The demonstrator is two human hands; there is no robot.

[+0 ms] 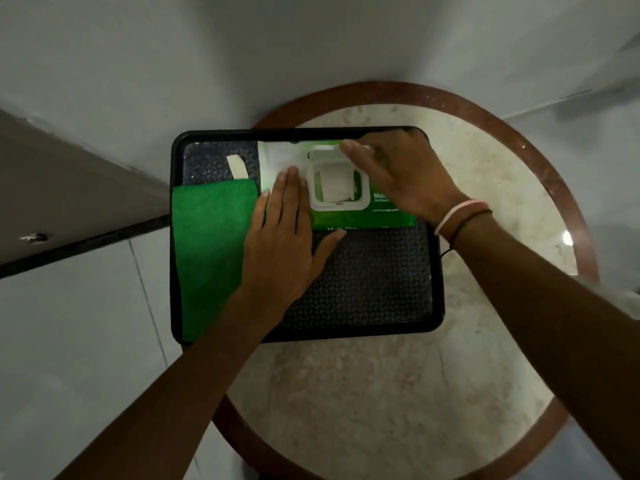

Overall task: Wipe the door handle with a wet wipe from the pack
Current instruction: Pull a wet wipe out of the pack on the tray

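Now, pack (337, 188) on tray (438, 271), lid (325, 154) up, wipe (334, 187) showing.
My left hand (280, 251) lies flat, pinning it; right hand (398, 174) holds the lid back. I'd pinch the limp, damp wipe's raised fold.

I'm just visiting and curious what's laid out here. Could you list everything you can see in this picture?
Table: one, round, pale marbled top with a brown rim, under the tray.
Tray: one, black, patterned floor, on the table's far side.
Wet wipe pack: one, green, far part of the tray, white lid flipped open.
Wipe: one showing, white, in the pack's opening.
Cloth: one, green, left side of the tray.
Tab: one, cream, just beyond the cloth.
Floor: pale tiles, left of the table.
Wristbands: pink and dark, on the right wrist.
Left hand: flat, pressing the pack's left part.
Right hand: on the pack's open lid.
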